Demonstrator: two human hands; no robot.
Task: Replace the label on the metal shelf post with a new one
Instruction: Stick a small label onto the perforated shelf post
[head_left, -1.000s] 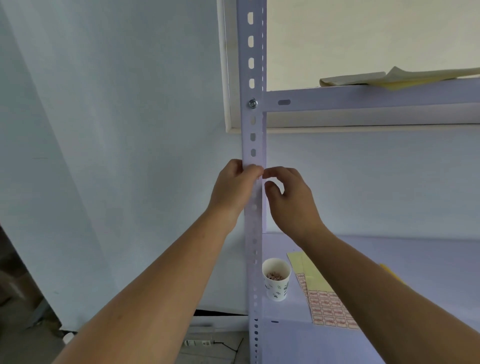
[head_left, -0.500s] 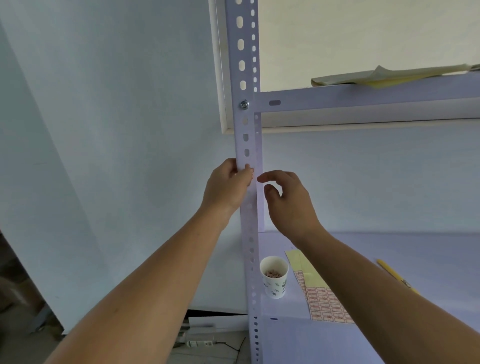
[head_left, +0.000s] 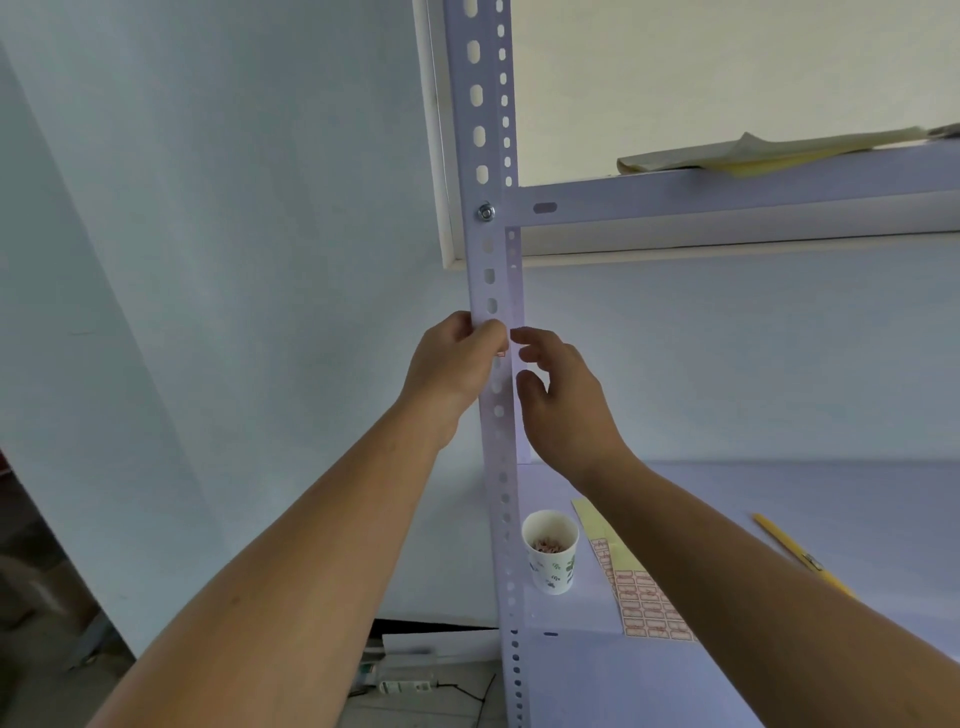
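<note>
Midway up the single metal shelf post (head_left: 491, 270), below its one bolt (head_left: 486, 212), two hands meet. One small red-edged label (head_left: 501, 354) shows on the post's front face, mostly hidden under the left thumb. The left hand (head_left: 457, 369) wraps the post's left edge with curled fingers, and its thumb presses on the front face over the label. The right hand (head_left: 566, 405) holds nothing. Its fingers are loosely curled and its thumb stands apart from them. Its index fingertip is at the post's right edge beside the label, but whether it touches cannot be told.

On the lower shelf (head_left: 779, 488), just right of the post, stands one paper cup (head_left: 550, 553) with small reddish scraps in it. Beside the cup lies one sheet of red-bordered labels (head_left: 649, 603), partly under the right forearm. One yellow pencil (head_left: 800, 553) lies farther right, well apart from the cup. The upper shelf (head_left: 727, 192) carries a loose pile of pale and yellow papers (head_left: 753, 153). Behind the shelving is a plain pale wall, and one power strip (head_left: 405, 686) lies on the floor by the foot of the post.
</note>
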